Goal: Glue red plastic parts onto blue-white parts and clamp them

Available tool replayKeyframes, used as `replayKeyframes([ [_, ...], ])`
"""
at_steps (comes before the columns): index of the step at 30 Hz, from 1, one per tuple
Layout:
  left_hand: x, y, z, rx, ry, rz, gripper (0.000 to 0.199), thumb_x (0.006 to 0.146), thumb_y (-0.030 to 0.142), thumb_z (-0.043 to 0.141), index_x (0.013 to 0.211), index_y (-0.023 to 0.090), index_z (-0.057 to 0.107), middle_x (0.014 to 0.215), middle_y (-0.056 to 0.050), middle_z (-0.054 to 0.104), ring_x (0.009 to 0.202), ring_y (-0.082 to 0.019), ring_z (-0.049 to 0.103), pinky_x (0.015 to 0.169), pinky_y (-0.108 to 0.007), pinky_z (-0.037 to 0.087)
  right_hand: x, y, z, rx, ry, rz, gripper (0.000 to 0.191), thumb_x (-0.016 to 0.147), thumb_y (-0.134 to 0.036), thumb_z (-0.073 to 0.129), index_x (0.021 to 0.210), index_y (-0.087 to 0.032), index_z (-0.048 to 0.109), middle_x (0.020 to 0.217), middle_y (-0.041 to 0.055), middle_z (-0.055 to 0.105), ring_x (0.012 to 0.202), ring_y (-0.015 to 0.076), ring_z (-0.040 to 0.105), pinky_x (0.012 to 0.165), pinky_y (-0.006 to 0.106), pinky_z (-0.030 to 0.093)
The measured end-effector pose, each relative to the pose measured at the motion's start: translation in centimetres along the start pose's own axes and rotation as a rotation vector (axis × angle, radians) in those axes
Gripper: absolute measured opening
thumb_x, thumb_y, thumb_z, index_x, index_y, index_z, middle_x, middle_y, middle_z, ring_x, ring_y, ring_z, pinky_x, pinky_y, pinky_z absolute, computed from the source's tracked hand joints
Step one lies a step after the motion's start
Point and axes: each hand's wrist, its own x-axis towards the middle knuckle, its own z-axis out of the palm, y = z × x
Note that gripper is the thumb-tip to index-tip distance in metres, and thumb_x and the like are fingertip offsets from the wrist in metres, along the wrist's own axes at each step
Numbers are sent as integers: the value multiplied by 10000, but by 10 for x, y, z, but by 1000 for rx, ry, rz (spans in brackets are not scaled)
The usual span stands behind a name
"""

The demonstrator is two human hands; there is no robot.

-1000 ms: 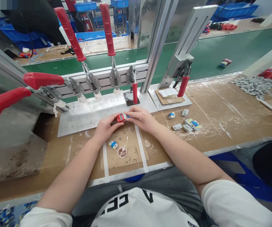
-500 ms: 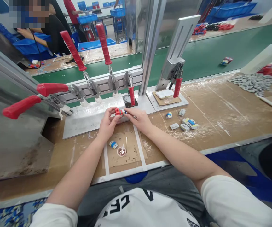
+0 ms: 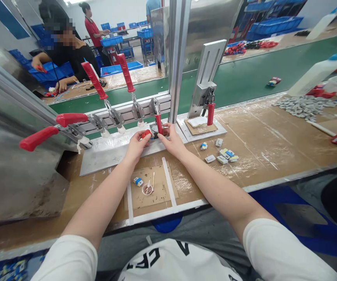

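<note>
Pinching small red part (image 3: 146, 133) in left hand (image 3: 136, 146), above metal plate (image 3: 104, 156); right hand (image 3: 173, 143) against red clamp handle (image 3: 158, 124) just beside, grip unclear. Probably light, stiff; best held by sides, fingertips only.

Quantities: toggle clamps (image 3: 158, 124), six: five on the rail (image 3: 165, 103), left to centre, one on the slotted bracket (image 3: 206, 67), upper right of centre. Red workpiece (image 3: 146, 134), centre: one. Squeeze bottles (image 3: 309, 80), right: two. Cup (image 3: 147, 189), lower centre: one. Tape strips (image 3: 169, 183) flanking the cup: two. Co-workers (image 3: 92, 31), upper left to upper centre: three.
</note>
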Motion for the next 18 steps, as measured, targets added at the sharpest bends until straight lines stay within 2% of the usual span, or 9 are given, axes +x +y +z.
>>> replayKeyframes([
  [2, 11, -6, 8, 93, 27, 64, 534, 781, 461, 876, 1177, 159, 685, 1182, -115, 773, 1026, -214, 728, 881, -333, 603, -1, -4, 2, 120, -57, 47, 534, 1023, -514, 657, 1381, -207, 408, 1025, 65, 706, 922, 232, 680, 927, 424, 569],
  [4, 19, -10, 16, 162, 27, 129, 505, 775, 423, 867, 1159, 149, 687, 1146, -118, 784, 1024, -220, 735, 966, -365, 583, -1, -21, -1, 195, -13, -6, 549, 1040, -542, 647, 1409, -223, 396, 907, 11, 656, 834, 209, 656, 862, 380, 571],
  [8, 29, -12, 31, 273, 49, 176, 410, 794, 367, 838, 1112, 151, 696, 1096, -115, 786, 999, -232, 729, 968, -372, 560, 12, -76, -18, 239, 54, -145, 451, 1040, -589, 669, 1320, -248, 575, 870, 2, 609, 754, 175, 616, 731, 316, 553],
  [11, 35, -11, 38, 303, 73, 202, 372, 805, 363, 836, 1102, 175, 713, 1085, -89, 784, 1014, -238, 715, 973, -369, 536, 31, -108, -29, 261, 44, -145, 414, 1001, -609, 727, 1191, -245, 676, 836, -3, 629, 711, 154, 617, 685, 297, 547],
  [14, 41, -11, 43, 328, 104, 209, 377, 840, 409, 814, 1134, 192, 720, 1132, -86, 777, 1051, -247, 703, 981, -368, 517, 47, -121, -35, 291, 32, -113, 441, 954, -623, 781, 1154, -236, 715, 757, -13, 643, 669, 148, 624, 659, 290, 550],
  [18, 50, -12, 50, 346, 125, 201, 373, 889, 449, 771, 1154, 192, 720, 1141, -98, 777, 1061, -257, 705, 974, -365, 510, 57, -124, -39, 311, 11, -73, 490, 928, -644, 800, 1174, -226, 733, 725, -8, 667, 660, 153, 645, 650, 291, 572],
])
